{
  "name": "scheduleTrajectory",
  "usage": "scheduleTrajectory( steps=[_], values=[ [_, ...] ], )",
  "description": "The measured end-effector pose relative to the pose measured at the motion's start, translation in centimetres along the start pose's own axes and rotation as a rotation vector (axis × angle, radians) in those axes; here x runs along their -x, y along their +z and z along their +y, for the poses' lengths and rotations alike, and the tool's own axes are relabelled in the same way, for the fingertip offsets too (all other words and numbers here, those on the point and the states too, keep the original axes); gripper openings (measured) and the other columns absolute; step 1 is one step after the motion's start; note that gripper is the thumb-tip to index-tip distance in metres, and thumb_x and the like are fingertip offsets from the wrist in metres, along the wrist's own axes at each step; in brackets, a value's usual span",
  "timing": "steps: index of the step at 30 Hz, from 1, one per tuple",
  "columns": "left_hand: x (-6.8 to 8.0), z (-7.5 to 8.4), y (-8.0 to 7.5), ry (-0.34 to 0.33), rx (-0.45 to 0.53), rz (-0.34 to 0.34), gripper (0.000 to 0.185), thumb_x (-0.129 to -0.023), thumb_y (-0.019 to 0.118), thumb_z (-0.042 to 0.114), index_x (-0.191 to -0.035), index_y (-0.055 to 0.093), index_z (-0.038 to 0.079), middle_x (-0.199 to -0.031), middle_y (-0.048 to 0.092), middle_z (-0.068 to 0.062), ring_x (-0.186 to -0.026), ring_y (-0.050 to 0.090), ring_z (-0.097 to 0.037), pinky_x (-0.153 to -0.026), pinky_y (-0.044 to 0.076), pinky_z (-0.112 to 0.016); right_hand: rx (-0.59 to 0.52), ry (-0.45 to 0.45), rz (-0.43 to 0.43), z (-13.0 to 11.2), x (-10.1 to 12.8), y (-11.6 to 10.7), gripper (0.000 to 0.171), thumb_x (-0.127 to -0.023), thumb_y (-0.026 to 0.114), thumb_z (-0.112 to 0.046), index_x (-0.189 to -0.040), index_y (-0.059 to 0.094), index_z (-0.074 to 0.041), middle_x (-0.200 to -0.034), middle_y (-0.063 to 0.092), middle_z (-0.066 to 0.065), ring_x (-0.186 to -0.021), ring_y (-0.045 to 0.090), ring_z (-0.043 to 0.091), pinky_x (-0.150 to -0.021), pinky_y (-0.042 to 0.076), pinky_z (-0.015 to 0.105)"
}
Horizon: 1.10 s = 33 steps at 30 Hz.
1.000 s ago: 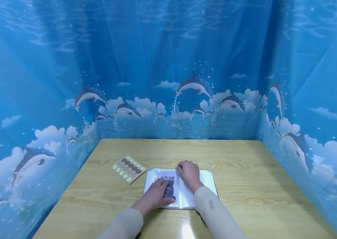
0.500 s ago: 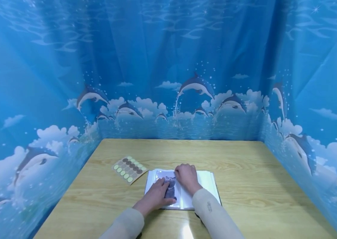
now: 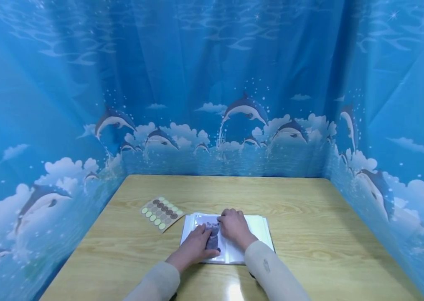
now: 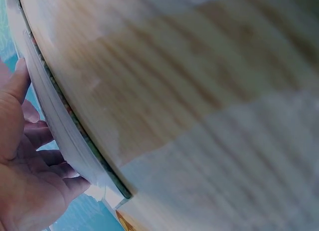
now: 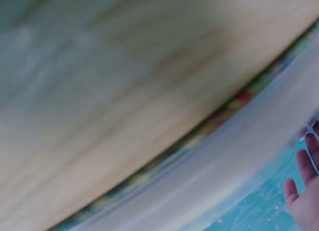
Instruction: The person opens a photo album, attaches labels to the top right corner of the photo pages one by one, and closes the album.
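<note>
A photo album point(image 3: 255, 238) with white pages lies spread on the wooden table. Its left page bears a picture of a grey cat point(image 3: 213, 242) under shiny clear film. My left hand point(image 3: 195, 244) rests flat on that page, fingers stretched over the cat's left side and thumb out along the bottom. With bent fingers, my right hand point(image 3: 235, 227) reaches the picture's upper right, its fingertips bunched at the edge near the cat's head. I cannot tell whether they pinch the film or the picture. In the left wrist view the album's page edges point(image 4: 65, 126) show beside the left fingers.
A sheet of round stickers point(image 3: 162, 214) in green, beige and brown lies left of the album, its corner close to the cover. The table point(image 3: 309, 234) stretches to both sides. Blue curtains point(image 3: 196, 62) printed with dolphins stand around its back and sides.
My right hand has slid left from the album's middle fold to the picture's upper right edge, its fingertips drawing slightly nearer me. The left hand has stayed on the picture.
</note>
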State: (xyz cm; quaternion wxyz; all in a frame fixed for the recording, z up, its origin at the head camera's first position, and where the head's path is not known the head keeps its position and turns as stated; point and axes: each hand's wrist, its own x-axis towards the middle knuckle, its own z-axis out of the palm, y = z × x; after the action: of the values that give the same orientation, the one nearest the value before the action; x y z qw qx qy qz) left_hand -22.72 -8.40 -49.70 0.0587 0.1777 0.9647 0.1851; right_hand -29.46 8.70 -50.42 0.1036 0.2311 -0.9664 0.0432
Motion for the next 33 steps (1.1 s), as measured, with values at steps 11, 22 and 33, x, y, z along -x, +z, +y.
scheduleTrajectory(
  steps=[11, 22, 33],
  values=[
    [-0.2, -0.1, 0.2, -0.017, -0.009, -0.007, 0.089, -0.081, 0.073, 0.056, -0.144, 0.046, -0.001, -0.153, 0.033, -0.028, -0.141, 0.032, -0.042, -0.115, 0.028, -0.053, 0.017, -0.084, -0.050, 0.2, 1.8, 0.6, 0.046, -0.105, 0.043, -0.041, -0.139, 0.057, -0.013, -0.139, 0.057, 0.007, -0.129, 0.050, 0.029, -0.109, 0.037, 0.053],
    [-0.2, 0.0, 0.1, -0.017, 0.002, -0.009, 0.088, -0.082, 0.073, 0.055, -0.145, 0.045, 0.000, -0.154, 0.032, -0.028, -0.142, 0.031, -0.042, -0.115, 0.027, -0.053, -0.048, -0.066, -0.139, 0.6, 2.4, 0.2, 0.050, -0.106, 0.038, -0.041, -0.146, 0.049, -0.014, -0.150, 0.047, 0.005, -0.140, 0.038, 0.032, -0.116, 0.024, 0.055],
    [0.0, 0.0, 0.0, 0.002, 0.007, -0.009, 0.088, -0.083, 0.072, 0.054, -0.145, 0.045, -0.002, -0.154, 0.032, -0.028, -0.142, 0.030, -0.043, -0.115, 0.027, -0.054, -0.087, -0.048, -0.140, -0.2, 2.1, 0.2, 0.055, -0.106, 0.037, -0.044, -0.147, 0.047, -0.008, -0.152, 0.044, 0.010, -0.141, 0.036, 0.033, -0.116, 0.023, 0.056]
  ],
)
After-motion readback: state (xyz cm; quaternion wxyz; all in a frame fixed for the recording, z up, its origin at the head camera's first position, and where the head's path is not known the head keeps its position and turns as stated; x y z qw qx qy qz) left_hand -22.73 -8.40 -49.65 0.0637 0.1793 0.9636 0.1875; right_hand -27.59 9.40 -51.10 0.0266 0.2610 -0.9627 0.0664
